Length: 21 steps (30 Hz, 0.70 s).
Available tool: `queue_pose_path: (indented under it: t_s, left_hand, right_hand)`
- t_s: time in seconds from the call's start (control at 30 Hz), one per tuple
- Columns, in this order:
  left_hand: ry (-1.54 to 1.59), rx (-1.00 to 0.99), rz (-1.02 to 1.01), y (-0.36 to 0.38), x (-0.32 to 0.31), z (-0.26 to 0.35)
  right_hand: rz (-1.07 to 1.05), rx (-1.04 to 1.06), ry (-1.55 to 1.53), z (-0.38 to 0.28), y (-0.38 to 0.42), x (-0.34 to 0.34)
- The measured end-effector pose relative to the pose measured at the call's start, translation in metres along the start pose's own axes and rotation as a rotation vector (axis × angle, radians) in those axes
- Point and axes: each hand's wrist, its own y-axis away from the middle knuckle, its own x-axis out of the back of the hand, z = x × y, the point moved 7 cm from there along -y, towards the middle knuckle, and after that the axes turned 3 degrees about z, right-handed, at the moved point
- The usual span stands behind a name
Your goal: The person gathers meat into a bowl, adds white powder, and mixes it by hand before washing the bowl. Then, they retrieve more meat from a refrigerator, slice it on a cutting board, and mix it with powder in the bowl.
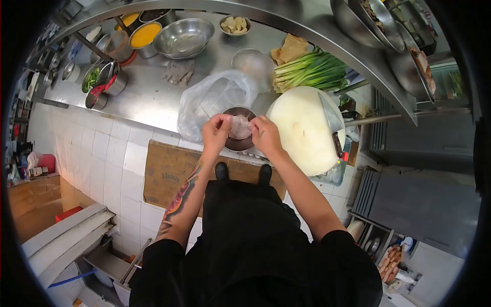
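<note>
Over a steel bowl at the front edge of the counter, a thin, pale pinkish, crumpled piece is stretched between my hands; whether it is meat or plastic film I cannot tell. My left hand pinches its left side between thumb and fingers. At its right side, my right hand has its fingertips closed on it. A large clear plastic bag lies just behind and left of the bowl. Close by my right hand is a round white cutting board, with a cleaver lying along its right side.
Spring onions lie behind the board. A wide steel bowl, a pot of orange liquid and a small bowl of pale chunks stand farther back. Overhead runs a steel shelf. Cardboard covers the floor underfoot.
</note>
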Motion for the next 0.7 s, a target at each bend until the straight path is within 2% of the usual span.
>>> queue_pose_path:
  t_s: [0.07,0.1,0.17,0.3,0.37,0.4,0.47,0.5,0.57,0.6,0.67,0.7]
  left_hand:
    - [0.027,-0.093,-0.072,0.01,-0.008,0.028]
    - [0.025,-0.086,-0.069,0.015,-0.009,0.034]
    - [-0.111,-0.255,-0.194,0.021,-0.022,0.059]
    - [-0.098,-0.211,-0.173,0.028,-0.012,0.068]
    - [-0.084,-0.095,-0.083,0.036,-0.002,0.057]
    - [-0.093,-0.099,-0.078,0.041,0.0,0.056]
    - [-0.217,-0.214,0.157,0.06,0.017,0.062]
    - [-0.23,-0.216,0.161,0.07,0.02,0.052]
    - [-0.174,-0.124,0.375,0.092,0.042,0.014]
    - [-0.185,-0.13,0.375,0.103,0.042,0.0]
    - [-0.065,0.076,0.409,0.122,0.036,-0.035]
    - [-0.068,0.069,0.396,0.129,0.03,-0.039]
  right_hand:
    - [0.013,-0.061,-0.011,-0.014,-0.004,0.007]
    - [-0.007,-0.07,-0.111,-0.021,-0.008,0.007]
    - [0.004,-0.063,-0.225,-0.022,-0.014,0.003]
    - [0.055,-0.05,-0.395,-0.02,-0.026,0.003]
    - [-0.083,-0.222,-0.676,-0.004,-0.02,-0.014]
    - [-0.083,-0.217,-0.687,0.002,-0.018,-0.016]
    - [-0.069,-0.335,-0.808,0.023,-0.012,-0.019]
    - [-0.07,-0.334,-0.821,0.03,-0.01,-0.014]
    - [-0.03,-0.525,-1.322,0.046,-0.004,-0.007]
    - [-0.029,-0.523,-1.334,0.048,-0.003,0.003]
    - [0.068,-0.709,-1.72,0.057,0.007,0.023]
    - [0.092,-0.712,-1.852,0.069,0.016,0.027]
